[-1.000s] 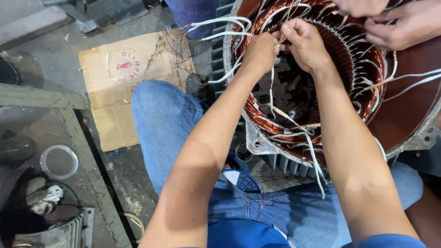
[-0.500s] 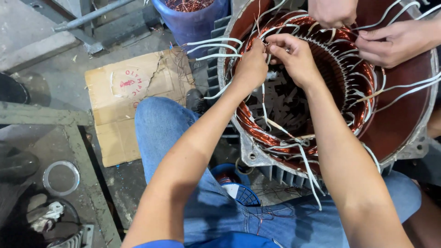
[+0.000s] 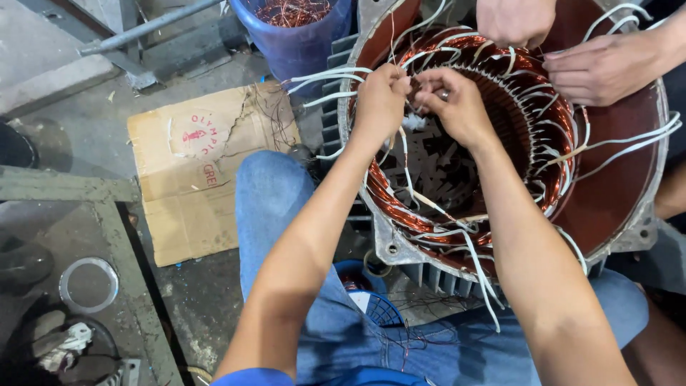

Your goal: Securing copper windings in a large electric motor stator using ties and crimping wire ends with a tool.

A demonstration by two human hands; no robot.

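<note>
Copper windings (image 3: 400,207) ring motor stator (image 3: 614,207) before me. My left hand (image 3: 379,107) and right hand (image 3: 457,107) close together, both pinched on white wire sleeve (image 3: 411,121) at upper winding edge. Co-worker's hands (image 3: 600,64) rest on far rim.

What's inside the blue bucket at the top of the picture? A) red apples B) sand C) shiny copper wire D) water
C: the blue bucket on the floor beside the big round motor holds a tangle of reddish copper wire, much like the copper coils wound around the inside of the motor.
</note>
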